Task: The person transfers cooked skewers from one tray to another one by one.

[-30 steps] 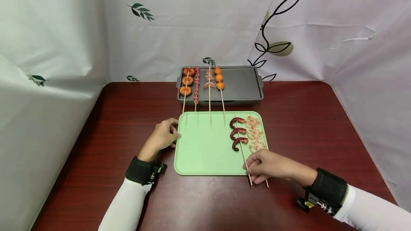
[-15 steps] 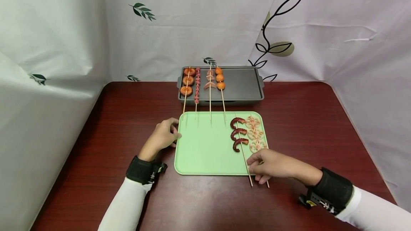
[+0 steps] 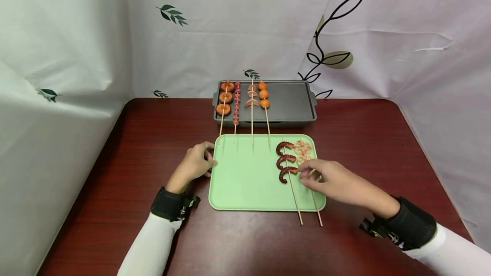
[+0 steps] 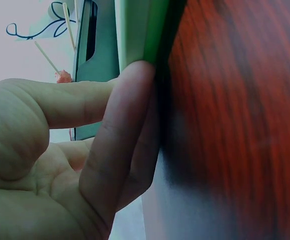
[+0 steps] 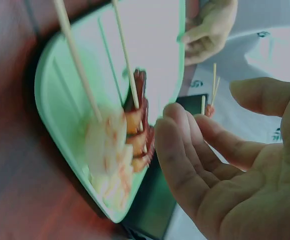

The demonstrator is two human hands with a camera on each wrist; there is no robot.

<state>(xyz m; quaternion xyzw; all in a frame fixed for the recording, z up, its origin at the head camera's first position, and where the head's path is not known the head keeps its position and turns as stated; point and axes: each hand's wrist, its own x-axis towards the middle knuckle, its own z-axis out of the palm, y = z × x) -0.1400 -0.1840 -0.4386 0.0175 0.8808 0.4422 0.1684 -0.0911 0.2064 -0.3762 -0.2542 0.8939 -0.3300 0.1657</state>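
Observation:
A green tray lies on the table, with two skewers at its right side. One is an octopus tentacle skewer, dark red with curled pieces. Beside it is a lotus root skewer, pale and partly covered by my right hand. That hand hovers over the tray with nothing in it; in the right wrist view its thumb and fingers stand apart, off both skewers. My left hand pinches the tray's left rim, and in the left wrist view its fingertips meet the green edge.
Behind the tray stands a grey grill pan. On its left half lie a mushroom-like skewer, a pink beaded skewer, a pale sliced skewer and an orange ball skewer. Their sticks reach over the tray's far edge.
My right hand has let go near the skewers' stick ends and moved up and forward over the lotus root pieces. The left hand stays at the tray's rim.

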